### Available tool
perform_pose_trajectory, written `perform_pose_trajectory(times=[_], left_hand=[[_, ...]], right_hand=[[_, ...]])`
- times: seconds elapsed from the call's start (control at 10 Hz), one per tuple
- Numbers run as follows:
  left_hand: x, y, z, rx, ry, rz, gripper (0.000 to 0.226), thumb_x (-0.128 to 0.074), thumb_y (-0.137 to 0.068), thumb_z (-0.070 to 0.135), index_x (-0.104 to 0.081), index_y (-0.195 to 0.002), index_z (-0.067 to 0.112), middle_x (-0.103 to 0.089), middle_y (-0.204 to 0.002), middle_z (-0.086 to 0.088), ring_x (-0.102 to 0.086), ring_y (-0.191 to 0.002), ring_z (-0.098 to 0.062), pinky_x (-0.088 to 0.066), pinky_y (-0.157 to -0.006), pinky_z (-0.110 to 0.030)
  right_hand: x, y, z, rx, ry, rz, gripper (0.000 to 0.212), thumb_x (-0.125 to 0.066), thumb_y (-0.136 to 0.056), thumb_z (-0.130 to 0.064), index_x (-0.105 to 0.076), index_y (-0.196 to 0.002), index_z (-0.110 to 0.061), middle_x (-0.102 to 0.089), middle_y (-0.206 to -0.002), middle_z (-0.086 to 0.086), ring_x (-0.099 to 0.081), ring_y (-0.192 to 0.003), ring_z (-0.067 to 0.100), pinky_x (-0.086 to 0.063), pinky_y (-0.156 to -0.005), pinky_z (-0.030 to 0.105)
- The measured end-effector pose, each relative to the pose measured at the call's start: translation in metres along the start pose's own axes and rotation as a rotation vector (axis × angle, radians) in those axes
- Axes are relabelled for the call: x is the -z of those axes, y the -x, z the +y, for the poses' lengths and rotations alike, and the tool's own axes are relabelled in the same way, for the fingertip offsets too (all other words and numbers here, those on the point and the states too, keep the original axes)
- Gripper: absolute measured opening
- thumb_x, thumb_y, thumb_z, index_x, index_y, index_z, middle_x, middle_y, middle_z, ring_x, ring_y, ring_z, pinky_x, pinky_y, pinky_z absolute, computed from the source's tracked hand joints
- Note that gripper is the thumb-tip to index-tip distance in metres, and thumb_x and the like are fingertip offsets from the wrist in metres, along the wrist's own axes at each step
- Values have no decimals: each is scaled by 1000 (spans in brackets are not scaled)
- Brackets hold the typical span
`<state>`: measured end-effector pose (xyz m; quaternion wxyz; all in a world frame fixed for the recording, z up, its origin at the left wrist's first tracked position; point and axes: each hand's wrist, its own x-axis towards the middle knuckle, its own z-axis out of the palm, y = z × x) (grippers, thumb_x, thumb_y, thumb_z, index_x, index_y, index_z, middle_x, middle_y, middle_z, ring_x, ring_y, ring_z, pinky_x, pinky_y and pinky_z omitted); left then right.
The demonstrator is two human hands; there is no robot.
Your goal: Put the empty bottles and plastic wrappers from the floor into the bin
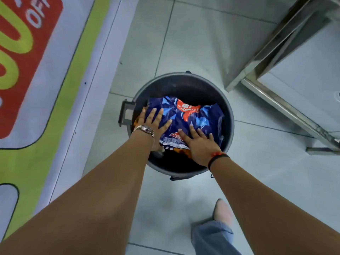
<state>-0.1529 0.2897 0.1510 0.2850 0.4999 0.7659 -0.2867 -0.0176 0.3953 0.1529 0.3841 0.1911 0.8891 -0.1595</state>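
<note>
Pressing flat-open, gripping nothing, the left hand (153,122) and right hand (199,144) packed the blue wrapper (191,120) into the bin (230,115) at frame centre; next probably withdrawing.

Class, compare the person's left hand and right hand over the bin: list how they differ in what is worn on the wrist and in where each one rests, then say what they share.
The left hand has a metal watch at its wrist; the right hand has a black and a red band. The left hand lies by the bin's handle side, farther from the person; the right hand lies at the near rim. Both are spread flat, palms down, on the blue wrapper, gripping nothing.
</note>
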Motion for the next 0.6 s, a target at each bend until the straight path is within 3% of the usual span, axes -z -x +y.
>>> perform_pose_trajectory(times=[0.1, 0.3, 0.5, 0.6], left_hand=[[-18, -28, 7, 51, -18, -128, 110, -32, -64, 87, 19, -141, 26, 24, -153, -11, 23, -139, -31, 19, -110, -54], [-29, -62, 16, 112, -32, -316, 106, -20, -65, 89, 6, -143, 23, 16, -154, -14, 17, -141, -32, 13, -110, -58], [-24, -43, 15, 115, -40, -276, 109, -18, -63, 90, 12, -143, 21, 18, -154, -13, 21, -140, -29, 17, -109, -58], [-12, -22, 7, 135, -15, -206, 106, -15, -65, 88, 13, -142, 22, 19, -154, -12, 22, -140, -26, 18, -109, -57]], right_hand=[[-11, -34, 5, -42, 143, -93, 73, -36, -95, -45, 17, -143, -30, 12, -157, 8, 8, -144, 32, 4, -113, 59], [-19, -80, 8, -88, 203, -273, 94, -50, -86, -51, 21, -142, -25, 19, -156, 5, 12, -144, 28, 12, -109, 61], [-14, -64, 5, -51, 270, -203, 118, -61, -71, -66, 21, -143, -20, 18, -156, 8, 14, -144, 24, 16, -108, 60], [-2, -44, 5, -32, 253, -126, 112, -55, -75, -66, 21, -143, -19, 19, -156, 8, 16, -143, 24, 16, -108, 59]])
